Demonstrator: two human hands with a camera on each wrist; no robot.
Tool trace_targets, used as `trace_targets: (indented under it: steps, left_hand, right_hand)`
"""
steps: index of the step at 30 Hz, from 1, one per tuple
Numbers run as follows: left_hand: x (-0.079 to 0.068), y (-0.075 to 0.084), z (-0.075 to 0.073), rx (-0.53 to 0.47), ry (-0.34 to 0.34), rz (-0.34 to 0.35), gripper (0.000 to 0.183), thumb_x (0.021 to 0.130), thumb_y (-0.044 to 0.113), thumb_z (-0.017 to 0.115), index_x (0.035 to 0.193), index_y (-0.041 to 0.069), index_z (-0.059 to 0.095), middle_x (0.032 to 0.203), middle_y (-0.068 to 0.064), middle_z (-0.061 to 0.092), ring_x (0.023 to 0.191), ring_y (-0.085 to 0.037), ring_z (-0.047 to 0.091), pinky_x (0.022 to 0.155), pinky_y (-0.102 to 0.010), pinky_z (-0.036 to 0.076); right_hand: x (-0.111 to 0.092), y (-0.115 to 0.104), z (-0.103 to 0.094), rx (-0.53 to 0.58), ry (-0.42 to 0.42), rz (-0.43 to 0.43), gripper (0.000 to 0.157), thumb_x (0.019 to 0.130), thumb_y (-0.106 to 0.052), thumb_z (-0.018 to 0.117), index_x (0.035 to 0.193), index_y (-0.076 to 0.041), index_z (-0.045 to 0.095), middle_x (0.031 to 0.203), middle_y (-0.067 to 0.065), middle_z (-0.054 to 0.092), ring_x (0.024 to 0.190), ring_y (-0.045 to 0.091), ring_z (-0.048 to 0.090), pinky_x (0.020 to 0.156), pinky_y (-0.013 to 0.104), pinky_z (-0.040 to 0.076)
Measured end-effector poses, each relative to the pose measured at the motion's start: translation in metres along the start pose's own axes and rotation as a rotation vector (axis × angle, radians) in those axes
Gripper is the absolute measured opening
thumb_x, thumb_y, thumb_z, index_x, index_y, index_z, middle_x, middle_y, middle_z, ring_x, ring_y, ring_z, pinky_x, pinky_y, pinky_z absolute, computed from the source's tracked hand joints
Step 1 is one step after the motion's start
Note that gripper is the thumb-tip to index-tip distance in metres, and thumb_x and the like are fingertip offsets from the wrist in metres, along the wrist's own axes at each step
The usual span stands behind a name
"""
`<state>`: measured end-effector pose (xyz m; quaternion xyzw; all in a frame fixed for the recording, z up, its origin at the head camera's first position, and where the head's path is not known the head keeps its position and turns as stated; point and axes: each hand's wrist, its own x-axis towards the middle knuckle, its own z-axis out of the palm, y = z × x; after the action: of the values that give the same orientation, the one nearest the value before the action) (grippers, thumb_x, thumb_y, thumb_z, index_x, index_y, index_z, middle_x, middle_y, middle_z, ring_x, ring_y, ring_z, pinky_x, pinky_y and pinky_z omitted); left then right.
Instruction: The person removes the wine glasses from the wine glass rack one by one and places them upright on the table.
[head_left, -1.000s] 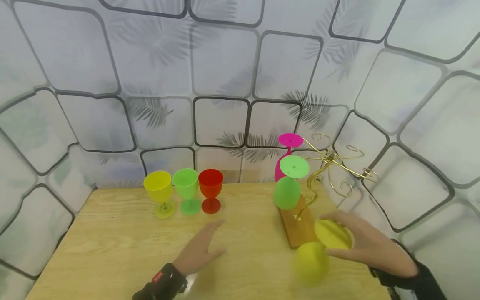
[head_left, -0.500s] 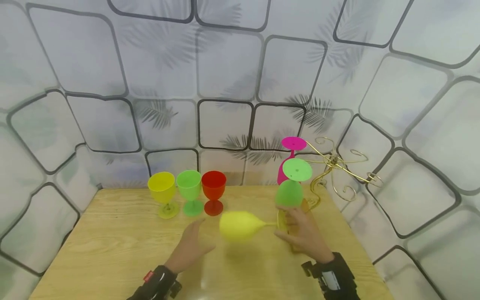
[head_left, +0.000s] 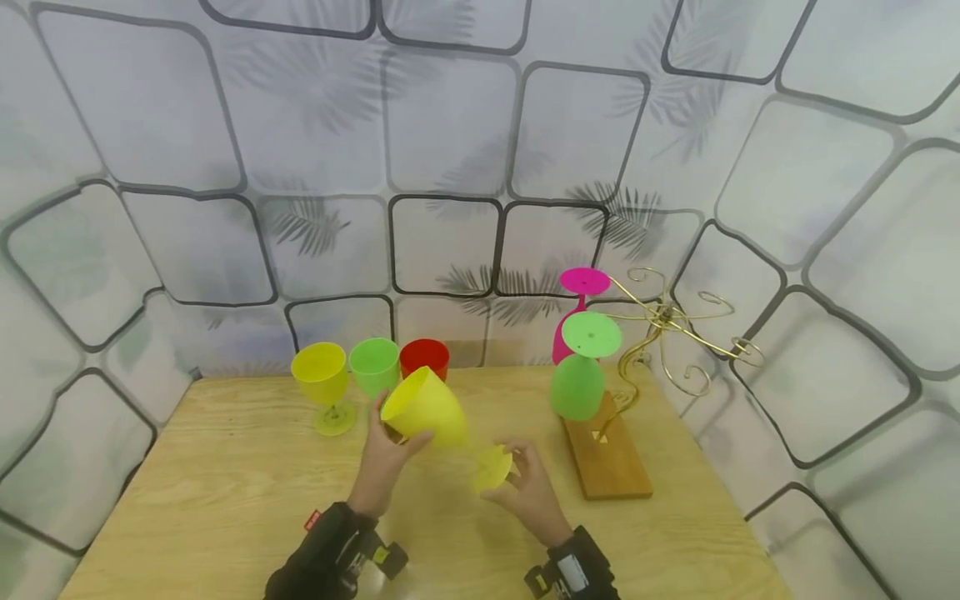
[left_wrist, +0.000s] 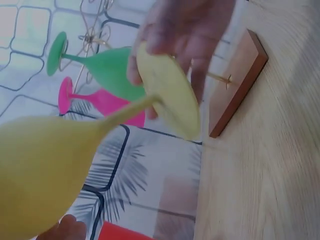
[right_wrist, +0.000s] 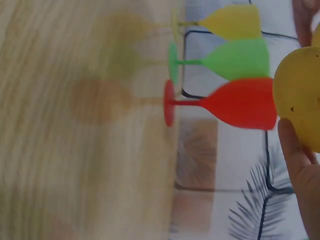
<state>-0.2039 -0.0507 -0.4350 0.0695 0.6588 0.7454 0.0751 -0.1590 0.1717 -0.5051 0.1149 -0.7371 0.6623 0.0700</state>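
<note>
A yellow goblet (head_left: 435, 408) is held tilted above the table, its mouth towards the upper left. My right hand (head_left: 531, 498) pinches the rim of its round foot (head_left: 492, 468), as the left wrist view also shows. At the other end my left hand (head_left: 378, 467) holds the bowl near the mouth, thumb on one side and fingers on the other. In the left wrist view the bowl (left_wrist: 45, 165) hides most of that hand, and only its fingertips (left_wrist: 65, 227) show. The foot's yellow underside (right_wrist: 300, 97) faces the right wrist view.
Upright at the back left stand a yellow goblet (head_left: 320, 379), a green goblet (head_left: 373, 362) and a red goblet (head_left: 425, 357). At right, a gold wire rack (head_left: 663, 317) on a wooden base (head_left: 603, 467) carries upside-down pink (head_left: 585, 282) and green (head_left: 577, 387) goblets. Patterned fabric surrounds the table.
My right hand has carried the yellow goblet left from beside the rack, turning its mouth up to the left. My left hand has moved up and taken hold of the bowl.
</note>
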Motion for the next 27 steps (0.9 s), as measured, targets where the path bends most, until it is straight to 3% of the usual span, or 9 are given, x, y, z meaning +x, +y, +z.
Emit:
trace_targets:
  steps: [3, 6, 9, 13, 16, 18, 27]
  left_hand:
    - [-0.001, -0.002, 0.006, 0.001, 0.056, 0.017, 0.076, 0.08, 0.011, 0.072, 0.141, 0.016, 0.026, 0.131, -0.006, 0.049, 0.116, -0.019, 0.051, 0.099, -0.033, 0.044]
    - [-0.003, -0.005, 0.01, 0.037, 0.084, 0.025, 0.068, 0.076, 0.01, 0.076, 0.132, 0.014, 0.037, 0.125, -0.005, 0.053, 0.109, -0.014, 0.053, 0.095, -0.03, 0.045]
    - [-0.005, -0.007, 0.01, 0.112, 0.116, 0.061, 0.072, 0.072, 0.011, 0.08, 0.131, 0.012, 0.039, 0.127, -0.006, 0.053, 0.111, -0.015, 0.052, 0.098, -0.033, 0.045]
    - [-0.007, -0.012, 0.004, 0.242, 0.176, 0.184, 0.083, 0.067, 0.011, 0.083, 0.135, 0.009, 0.036, 0.132, -0.01, 0.052, 0.119, -0.023, 0.051, 0.105, -0.044, 0.042]
    - [-0.005, -0.015, -0.007, 0.332, 0.248, 0.242, 0.088, 0.065, 0.01, 0.085, 0.137, 0.006, 0.034, 0.132, -0.013, 0.051, 0.121, -0.028, 0.05, 0.106, -0.049, 0.04]
    - [-0.003, -0.018, -0.017, 0.379, 0.308, 0.245, 0.09, 0.064, 0.011, 0.085, 0.137, 0.005, 0.033, 0.132, -0.014, 0.051, 0.12, -0.029, 0.05, 0.106, -0.05, 0.04]
    - [0.01, -0.037, -0.075, 0.446, 0.569, 0.272, 0.089, 0.062, 0.01, 0.086, 0.133, -0.001, 0.035, 0.127, -0.023, 0.051, 0.116, -0.037, 0.05, 0.102, -0.055, 0.039]
  right_hand:
    - [0.0, 0.009, 0.009, -0.014, -0.045, -0.012, 0.056, 0.075, -0.002, 0.074, 0.113, 0.003, 0.034, 0.138, 0.017, 0.036, 0.131, 0.046, 0.036, 0.104, 0.049, 0.043]
    - [0.0, 0.015, 0.014, -0.058, -0.071, -0.006, 0.063, 0.076, -0.006, 0.074, 0.122, 0.001, 0.033, 0.14, 0.02, 0.033, 0.13, 0.046, 0.038, 0.103, 0.052, 0.043]
    - [-0.001, 0.017, 0.016, -0.087, -0.084, 0.023, 0.074, 0.077, -0.009, 0.074, 0.135, -0.004, 0.027, 0.144, 0.023, 0.029, 0.13, 0.046, 0.038, 0.103, 0.053, 0.042]
    - [-0.001, 0.018, 0.015, -0.101, -0.086, 0.067, 0.079, 0.08, -0.011, 0.072, 0.141, -0.009, 0.022, 0.145, 0.024, 0.028, 0.129, 0.044, 0.04, 0.103, 0.052, 0.043]
    - [-0.003, 0.018, 0.013, -0.096, -0.082, 0.092, 0.077, 0.082, -0.011, 0.07, 0.142, -0.009, 0.021, 0.143, 0.023, 0.031, 0.126, 0.042, 0.043, 0.102, 0.05, 0.044]
    - [-0.004, 0.019, 0.013, -0.088, -0.078, 0.113, 0.076, 0.083, -0.011, 0.069, 0.143, -0.01, 0.021, 0.142, 0.023, 0.033, 0.124, 0.041, 0.046, 0.101, 0.049, 0.045]
    - [-0.009, 0.02, 0.01, -0.088, -0.042, 0.158, 0.07, 0.085, -0.006, 0.065, 0.141, -0.008, 0.023, 0.14, 0.021, 0.038, 0.119, 0.038, 0.05, 0.097, 0.046, 0.047]
